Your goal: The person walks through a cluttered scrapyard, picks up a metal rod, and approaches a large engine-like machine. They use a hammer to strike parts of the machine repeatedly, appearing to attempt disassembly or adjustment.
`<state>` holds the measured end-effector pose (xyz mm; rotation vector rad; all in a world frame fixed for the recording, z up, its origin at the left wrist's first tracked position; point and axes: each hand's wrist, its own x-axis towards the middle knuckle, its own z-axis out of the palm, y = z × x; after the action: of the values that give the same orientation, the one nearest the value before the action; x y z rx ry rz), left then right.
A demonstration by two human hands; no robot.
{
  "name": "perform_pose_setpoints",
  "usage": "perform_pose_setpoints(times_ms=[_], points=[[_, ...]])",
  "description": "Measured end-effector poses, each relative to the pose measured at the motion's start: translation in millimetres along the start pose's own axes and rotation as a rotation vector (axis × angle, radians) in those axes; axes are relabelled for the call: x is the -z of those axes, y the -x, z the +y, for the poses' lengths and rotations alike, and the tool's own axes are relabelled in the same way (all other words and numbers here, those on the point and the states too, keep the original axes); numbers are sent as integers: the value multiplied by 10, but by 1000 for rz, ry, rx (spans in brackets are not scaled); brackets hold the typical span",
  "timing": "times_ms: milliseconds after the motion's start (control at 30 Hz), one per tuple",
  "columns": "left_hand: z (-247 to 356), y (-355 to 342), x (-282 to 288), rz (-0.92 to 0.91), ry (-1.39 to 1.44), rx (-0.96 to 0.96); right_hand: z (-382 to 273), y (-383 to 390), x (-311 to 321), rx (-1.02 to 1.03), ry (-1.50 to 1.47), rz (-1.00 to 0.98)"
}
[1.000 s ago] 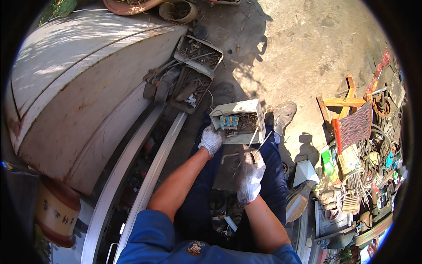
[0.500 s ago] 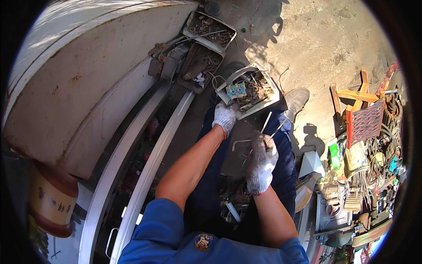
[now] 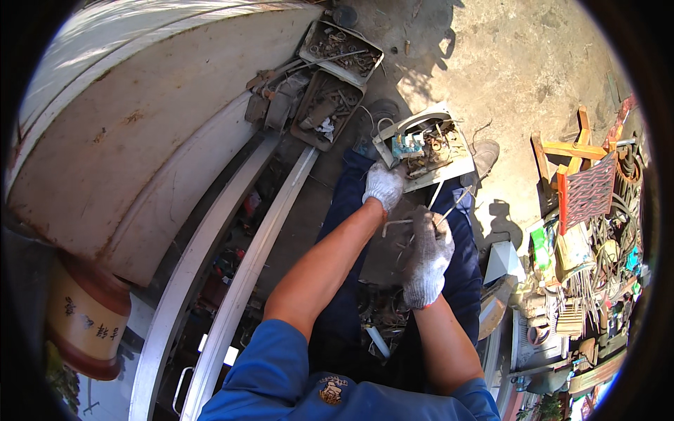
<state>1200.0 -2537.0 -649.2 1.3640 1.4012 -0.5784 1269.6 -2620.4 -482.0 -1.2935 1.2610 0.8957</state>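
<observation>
My gloved left hand (image 3: pixel 383 184) grips the near edge of an off-white open box (image 3: pixel 446 171), which is tilted in front of my knees and holds a blue-green component (image 3: pixel 408 146) and small rusty metal pieces (image 3: pixel 442 144). My left fingertips are partly hidden at the box. My gloved right hand (image 3: pixel 428 252) is closed on several thin bent rods (image 3: pixel 453 205), lower and to the right of the box. The rods stick out above and to the left of that hand.
Two bins (image 3: pixel 340 50) of metal scraps stand beside a large pale panel (image 3: pixel 133 119). Long metal rails (image 3: pixel 270 210) run along my left. A clay pot (image 3: pixel 88 316) is at lower left. At right are a wooden-framed seat (image 3: pixel 588 193) and piled scrap (image 3: pixel 583 309). Concrete floor (image 3: pixel 526 70) lies ahead.
My left hand has moved right and away from me with the box, which has tilted. My right hand, still holding the rods, has also shifted slightly right and away from me.
</observation>
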Motion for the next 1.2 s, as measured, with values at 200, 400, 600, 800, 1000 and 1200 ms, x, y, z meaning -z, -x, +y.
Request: perform_pose_setpoints(times_ms=[200, 400, 600, 800, 1000, 1200], points=[[48, -104, 236, 69, 104, -30, -68, 29, -83, -5, 6, 41], [184, -93, 321, 63, 271, 95, -67, -2, -58, 6, 56, 26], [-83, -415, 286, 104, 330, 50, -213, 79, -144, 6, -14, 15], [-435, -608, 1182, 131, 736, 114, -232, 36, 27, 258, 144, -176], [-978, -1459, 2258, -224, 602, 437, -393, 40, 149, 293, 121, -147], [-784, -1239, 1892, -582, 622, 640, -611, 101, 297, 316, -23, -131]])
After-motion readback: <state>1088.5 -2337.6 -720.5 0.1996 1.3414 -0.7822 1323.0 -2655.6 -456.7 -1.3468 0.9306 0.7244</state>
